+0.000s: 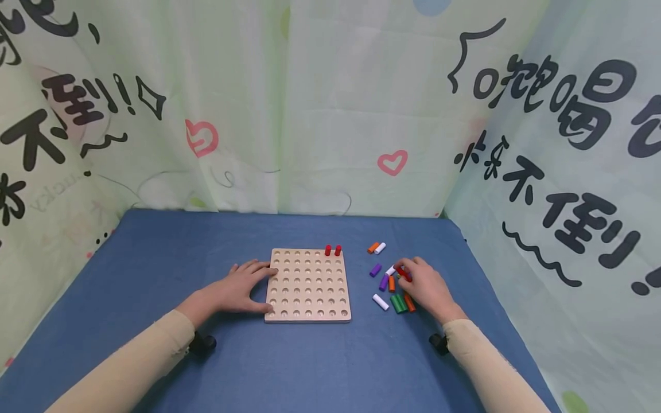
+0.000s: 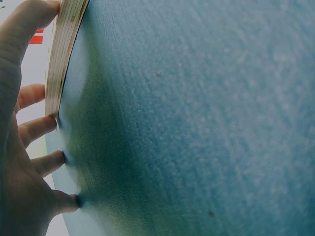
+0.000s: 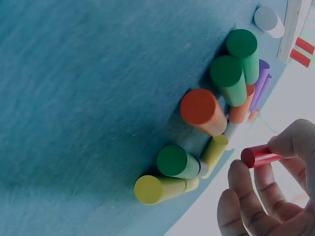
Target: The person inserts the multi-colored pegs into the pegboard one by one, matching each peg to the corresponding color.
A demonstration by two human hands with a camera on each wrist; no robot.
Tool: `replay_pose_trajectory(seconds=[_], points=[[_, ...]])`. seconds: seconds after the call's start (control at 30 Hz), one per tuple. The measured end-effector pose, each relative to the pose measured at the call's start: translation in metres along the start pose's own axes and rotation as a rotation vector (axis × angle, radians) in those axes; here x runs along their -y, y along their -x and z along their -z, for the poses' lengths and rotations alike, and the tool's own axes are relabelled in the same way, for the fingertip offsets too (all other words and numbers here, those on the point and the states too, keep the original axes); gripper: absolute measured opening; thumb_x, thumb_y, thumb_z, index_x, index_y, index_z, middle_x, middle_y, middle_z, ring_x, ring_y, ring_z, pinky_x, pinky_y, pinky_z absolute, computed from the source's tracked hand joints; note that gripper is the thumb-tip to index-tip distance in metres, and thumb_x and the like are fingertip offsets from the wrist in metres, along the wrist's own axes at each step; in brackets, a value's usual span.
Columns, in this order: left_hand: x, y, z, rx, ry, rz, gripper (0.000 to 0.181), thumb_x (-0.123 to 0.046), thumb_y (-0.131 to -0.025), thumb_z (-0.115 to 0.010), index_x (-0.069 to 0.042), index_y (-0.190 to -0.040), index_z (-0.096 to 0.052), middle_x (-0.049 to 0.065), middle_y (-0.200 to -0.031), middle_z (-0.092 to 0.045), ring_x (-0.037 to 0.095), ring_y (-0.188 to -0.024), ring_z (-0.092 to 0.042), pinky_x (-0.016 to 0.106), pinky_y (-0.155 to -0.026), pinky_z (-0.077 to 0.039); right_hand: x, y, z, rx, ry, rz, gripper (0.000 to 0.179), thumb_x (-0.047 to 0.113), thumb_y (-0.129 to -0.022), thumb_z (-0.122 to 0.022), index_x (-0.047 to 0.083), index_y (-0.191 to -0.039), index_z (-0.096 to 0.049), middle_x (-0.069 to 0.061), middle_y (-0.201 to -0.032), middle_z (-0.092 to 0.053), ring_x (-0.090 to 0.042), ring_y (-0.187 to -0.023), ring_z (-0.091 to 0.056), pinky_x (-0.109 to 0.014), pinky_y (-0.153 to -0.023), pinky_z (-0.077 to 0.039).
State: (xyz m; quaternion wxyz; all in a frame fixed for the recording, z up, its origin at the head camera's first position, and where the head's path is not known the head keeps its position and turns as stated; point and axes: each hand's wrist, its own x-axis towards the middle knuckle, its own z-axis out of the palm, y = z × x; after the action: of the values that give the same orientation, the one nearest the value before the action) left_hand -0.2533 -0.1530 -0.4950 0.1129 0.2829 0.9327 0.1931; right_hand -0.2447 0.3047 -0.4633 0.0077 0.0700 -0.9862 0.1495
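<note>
Blue cloth (image 1: 310, 373) lies below; the right hand (image 1: 426, 288) pinches a red cylindrical peg (image 3: 261, 156), and left of those fingertips the wooden pegboard (image 1: 314, 294) touches the left hand (image 1: 241, 289), fingers outspread.

Pale printed curtains (image 1: 320, 86) around a blue table (image 1: 232, 367)

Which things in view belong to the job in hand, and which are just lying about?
Job:
pegboard, touched by the left hand
red peg in the grip of the right hand
two red pegs standing in the pegboard
loose pegs alongside, probably

Just surroundings:
blue cloth underneath
printed curtain
black wrist devices
</note>
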Motion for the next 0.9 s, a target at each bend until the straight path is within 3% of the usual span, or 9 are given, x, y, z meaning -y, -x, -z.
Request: replay_pose_trajectory(seconds=[0.43,0.9], points=[[0.0,-0.001,0.001,0.001,-0.01,0.001,0.092,-0.067,-0.086,-0.073,-0.017,-0.158,-0.043,0.017,-0.165,-0.035,0.049,-0.154,-0.024,0.079,-0.115,-0.017,0.015,-0.006,-0.002,-0.026,-0.077,0.003,0.026,0.013,-0.096,-0.069,0.01,-0.122,-0.07,-0.012,-0.108,-0.065,-0.022,-0.085,-0.06,-0.04,-0.076,-0.059],[-0.001,-0.001,-0.001,-0.002,-0.01,-0.001,0.093,-0.068,-0.085,-0.073,-0.017,-0.157,-0.044,0.017,-0.165,-0.035,0.048,-0.153,-0.026,0.079,-0.115,-0.017,0.037,-0.011,-0.011,-0.068,-0.148,0.023,0.021,0.01,-0.097,-0.068,0.008,-0.118,-0.073,-0.01,-0.106,-0.067,-0.019,-0.083,-0.065,-0.032,-0.066,-0.057]])
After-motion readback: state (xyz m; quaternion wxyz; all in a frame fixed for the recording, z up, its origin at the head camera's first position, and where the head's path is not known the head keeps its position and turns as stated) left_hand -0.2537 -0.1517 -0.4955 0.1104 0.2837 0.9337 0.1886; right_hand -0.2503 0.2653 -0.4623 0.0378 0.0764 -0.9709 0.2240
